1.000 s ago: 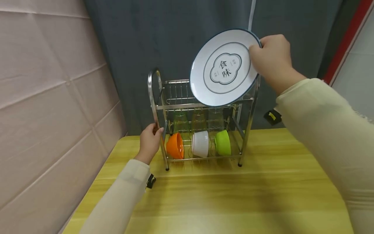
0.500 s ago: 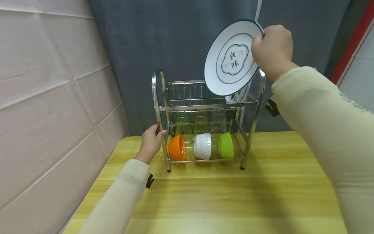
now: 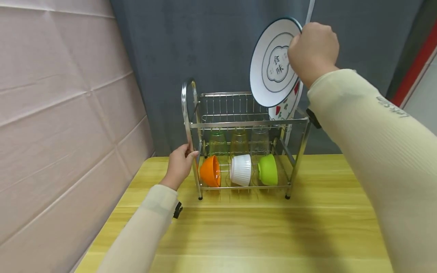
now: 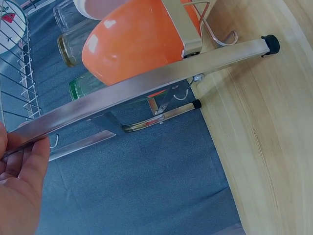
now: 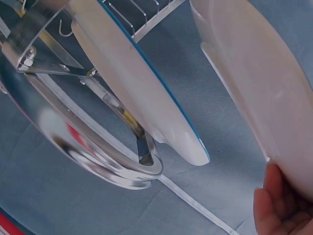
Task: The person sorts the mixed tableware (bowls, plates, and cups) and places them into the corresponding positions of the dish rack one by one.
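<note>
My right hand [image 3: 315, 53] grips the right edge of a white plate [image 3: 268, 89] with a dark rim and printed black characters. The tilted plate hangs above the right part of a two-tier metal dish rack [image 3: 246, 124]. In the right wrist view, my fingertips [image 5: 274, 183] press against its underside, and a gap separates it from a second plate [image 5: 142, 93]. That patterned plate [image 3: 286, 109] stands in the upper tier at the right, partly covered by the held one. My left hand [image 3: 179, 167] holds the rack's left front post [image 4: 137, 83], fingers behind it.
On the lower tier lie an orange bowl [image 3: 209, 171], a white bowl [image 3: 241, 170] and a green bowl [image 3: 268, 170] on their sides. Green [image 3: 217, 142], amber [image 3: 239, 142] and clear [image 3: 259, 141] glasses stand behind. The wooden table [image 3: 239, 231] meets a grey curtain [image 3: 205, 49].
The held plate has risen, shifted right over the rack and turned more edge-on. The patterned plate behind has come into sight. My left hand keeps its hold on the post.
</note>
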A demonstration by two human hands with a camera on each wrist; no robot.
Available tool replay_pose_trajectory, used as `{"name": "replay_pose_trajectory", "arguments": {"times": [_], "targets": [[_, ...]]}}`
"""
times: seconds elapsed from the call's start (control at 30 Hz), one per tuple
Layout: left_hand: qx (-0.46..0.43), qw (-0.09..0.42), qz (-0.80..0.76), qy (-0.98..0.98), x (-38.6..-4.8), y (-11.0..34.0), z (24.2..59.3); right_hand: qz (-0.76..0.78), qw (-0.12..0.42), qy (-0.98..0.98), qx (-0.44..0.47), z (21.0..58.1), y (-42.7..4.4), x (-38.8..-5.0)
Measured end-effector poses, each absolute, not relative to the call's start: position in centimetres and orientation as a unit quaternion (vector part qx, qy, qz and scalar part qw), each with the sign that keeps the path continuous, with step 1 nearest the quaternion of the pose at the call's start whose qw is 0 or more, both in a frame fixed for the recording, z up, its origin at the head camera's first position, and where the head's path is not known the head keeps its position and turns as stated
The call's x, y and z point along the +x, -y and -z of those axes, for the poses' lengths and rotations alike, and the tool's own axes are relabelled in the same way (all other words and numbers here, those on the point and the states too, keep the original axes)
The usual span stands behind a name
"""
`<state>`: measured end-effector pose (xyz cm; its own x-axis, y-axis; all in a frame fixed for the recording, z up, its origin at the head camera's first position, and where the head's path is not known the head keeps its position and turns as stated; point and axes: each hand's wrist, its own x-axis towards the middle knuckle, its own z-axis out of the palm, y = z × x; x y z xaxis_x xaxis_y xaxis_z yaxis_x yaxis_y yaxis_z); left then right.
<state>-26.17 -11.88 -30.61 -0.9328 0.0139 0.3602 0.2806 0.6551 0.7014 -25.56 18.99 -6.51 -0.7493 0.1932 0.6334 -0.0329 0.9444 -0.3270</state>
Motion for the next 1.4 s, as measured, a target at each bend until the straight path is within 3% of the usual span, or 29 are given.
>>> {"name": "replay_pose_trajectory", "arguments": {"times": [0.63, 1.4], "targets": [[-0.070, 0.167, 0.408, 0.895, -26.1, 11.6, 30.7, -0.068, 0.287, 0.955, -0.037, 8.2, -18.0, -27.7], [-0.065, 0.170, 0.420, 0.889, -26.0, 11.0, 31.3, -0.047, 0.257, 0.964, -0.046, 9.1, -18.3, -28.6]]}}
